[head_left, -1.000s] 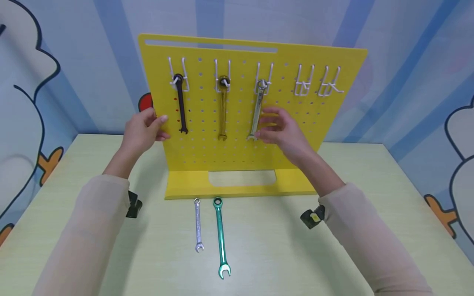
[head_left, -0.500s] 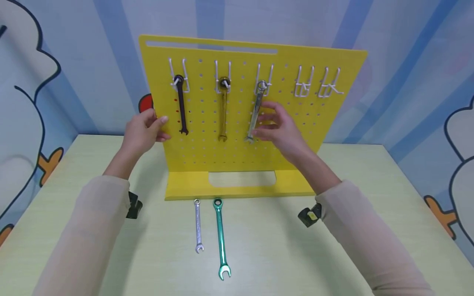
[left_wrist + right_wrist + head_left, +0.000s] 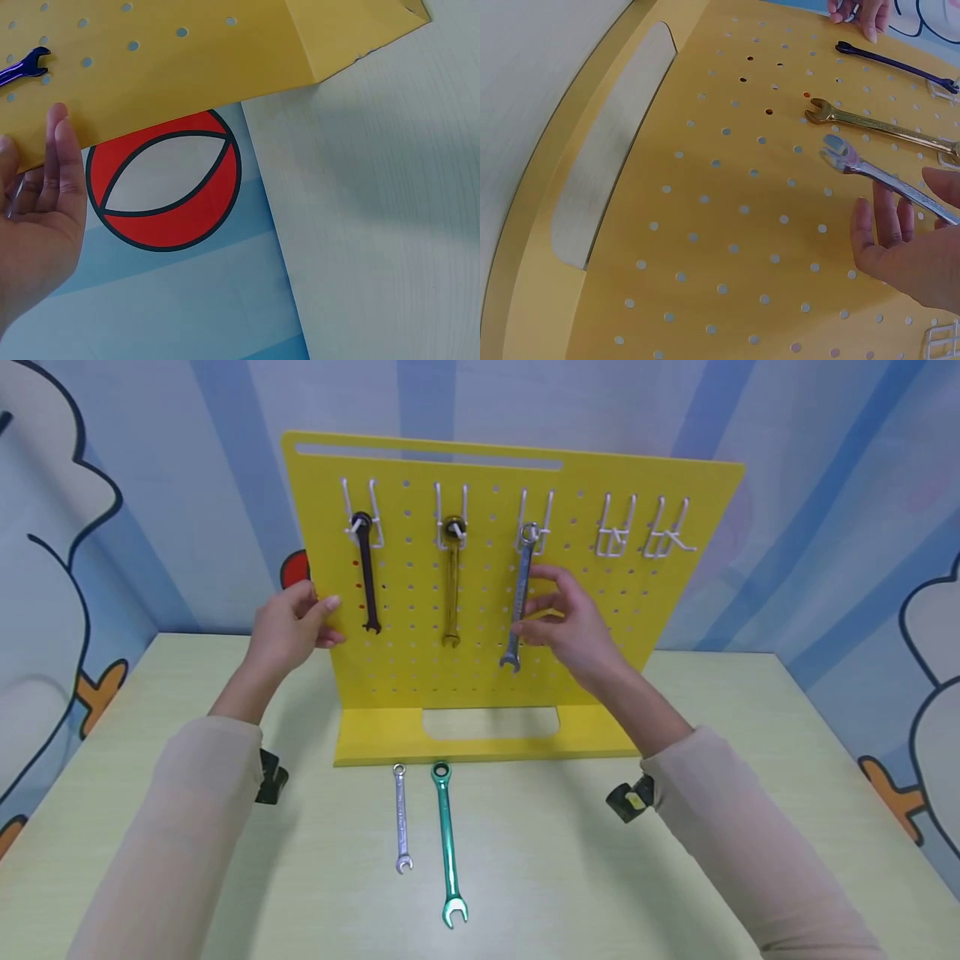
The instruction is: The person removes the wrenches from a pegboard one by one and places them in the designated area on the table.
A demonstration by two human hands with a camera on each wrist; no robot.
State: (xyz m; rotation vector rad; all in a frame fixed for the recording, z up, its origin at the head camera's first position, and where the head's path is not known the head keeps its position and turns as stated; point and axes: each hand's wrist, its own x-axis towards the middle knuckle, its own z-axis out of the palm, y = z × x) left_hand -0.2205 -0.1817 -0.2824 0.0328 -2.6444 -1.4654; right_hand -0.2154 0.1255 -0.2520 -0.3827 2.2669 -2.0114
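Observation:
A silver combination wrench (image 3: 520, 597) hangs by its ring end on the third hook from the left of the yellow pegboard (image 3: 480, 677). My right hand (image 3: 573, 622) is beside it, with loosely bent fingers behind the shank and the thumb close to it. In the right wrist view, the open end of this silver wrench (image 3: 885, 178) is blurred and stands out from the board. My left hand (image 3: 288, 622) grips the board's left edge, thumb on the front. A black wrench (image 3: 367, 577) and a gold wrench (image 3: 452, 585) hang on the first two hooks.
A small silver wrench (image 3: 401, 818) and a longer green wrench (image 3: 448, 843) lie on the pale table (image 3: 547, 877) before the board's base. To the right on the board are two bare hooks, one (image 3: 613, 531) beside the other (image 3: 667, 531). A patterned blue backdrop (image 3: 510, 397) stands behind.
The silver wrench's lower end has swung out from the board and sits lower in the head view. My right hand has shifted slightly left; my left hand stays at the edge.

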